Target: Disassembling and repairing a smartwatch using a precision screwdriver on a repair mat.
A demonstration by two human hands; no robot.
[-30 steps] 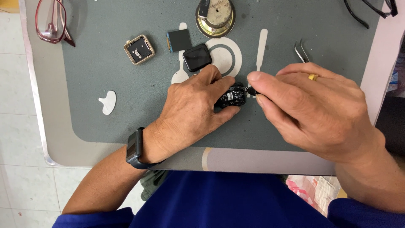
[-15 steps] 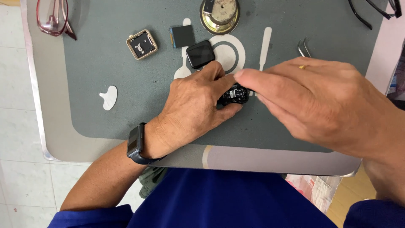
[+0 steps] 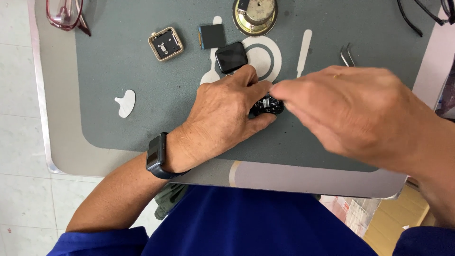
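Left hand [image 3: 222, 118] pinching a small black watch part [image 3: 267, 105] down on the grey mat [image 3: 118, 118]; right hand [image 3: 350, 111] blurry, fingertips closing in on it, grip hard to tell. Maybe slipping and flicking tiny bits away. White shapes [image 3: 125, 103] printed on mat; crinkly packet [image 3: 350, 211] peeking below table

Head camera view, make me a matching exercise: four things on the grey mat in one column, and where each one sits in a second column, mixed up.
Things:
1. small black part
2. gold square watch case
3. round metal speaker
4. tweezers

Places:
A. top edge of the mat, above the white ring print
B. between the fingertips of the left hand and the right hand
C. right of the white spatula-shaped print
D. upper left, beside the dark rectangular panel

Pairs: 1-B, 2-D, 3-A, 4-C
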